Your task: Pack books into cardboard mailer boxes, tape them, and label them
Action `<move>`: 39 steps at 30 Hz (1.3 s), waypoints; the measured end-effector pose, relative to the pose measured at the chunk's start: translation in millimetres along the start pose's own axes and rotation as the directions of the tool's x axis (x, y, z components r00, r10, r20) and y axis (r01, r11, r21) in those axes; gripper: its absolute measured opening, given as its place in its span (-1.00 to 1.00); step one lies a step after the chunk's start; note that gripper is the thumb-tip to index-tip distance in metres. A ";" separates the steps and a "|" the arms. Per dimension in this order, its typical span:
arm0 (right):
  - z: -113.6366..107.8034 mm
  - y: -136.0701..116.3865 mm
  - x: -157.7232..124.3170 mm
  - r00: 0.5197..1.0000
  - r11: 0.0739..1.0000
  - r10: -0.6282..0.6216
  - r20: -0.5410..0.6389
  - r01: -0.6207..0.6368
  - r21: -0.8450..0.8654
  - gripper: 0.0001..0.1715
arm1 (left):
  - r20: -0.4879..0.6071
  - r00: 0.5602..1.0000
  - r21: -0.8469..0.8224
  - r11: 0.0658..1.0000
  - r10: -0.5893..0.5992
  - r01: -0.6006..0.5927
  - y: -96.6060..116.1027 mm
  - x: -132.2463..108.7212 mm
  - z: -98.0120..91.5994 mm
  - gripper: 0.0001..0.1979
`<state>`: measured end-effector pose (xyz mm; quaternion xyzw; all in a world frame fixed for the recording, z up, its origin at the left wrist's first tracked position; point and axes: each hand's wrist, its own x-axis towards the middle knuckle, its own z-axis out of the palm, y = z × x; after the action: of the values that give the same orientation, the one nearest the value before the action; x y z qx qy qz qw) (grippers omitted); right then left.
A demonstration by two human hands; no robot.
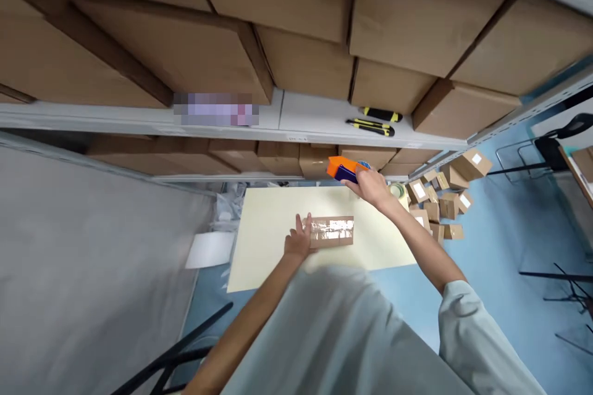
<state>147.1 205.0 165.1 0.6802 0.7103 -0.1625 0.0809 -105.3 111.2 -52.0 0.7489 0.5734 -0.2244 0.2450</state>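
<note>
A small cardboard box [334,231] with shiny clear tape along its top lies on a pale yellow table [269,241]. My left hand [300,239] rests against the box's left end, fingers stretched out on it. Beyond and to the right of the box, above the table's far edge, my right hand [370,187] is closed round the handle of an orange and blue tape dispenser [343,168].
Shelves packed with large cardboard cartons [185,43] rise behind the table. Two yellow-and-black utility knives [375,121] lie on a shelf. Several small boxes [440,197] are heaped on the blue floor at right. Black chair frames [556,142] stand further right. A grey sheet [83,259] covers the left.
</note>
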 end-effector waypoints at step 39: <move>277.3 -27.6 -92.6 0.945 0.926 -0.312 -0.099 0.326 0.191 -0.18 | 0.009 1.000 -0.018 1.000 -0.008 0.008 0.7 1.1 11.0 0.36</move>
<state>96.0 22.8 -59.4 0.5653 0.7933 -0.2226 -0.0409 -105.0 105.1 -61.2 0.7433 0.5773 -0.2238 0.2535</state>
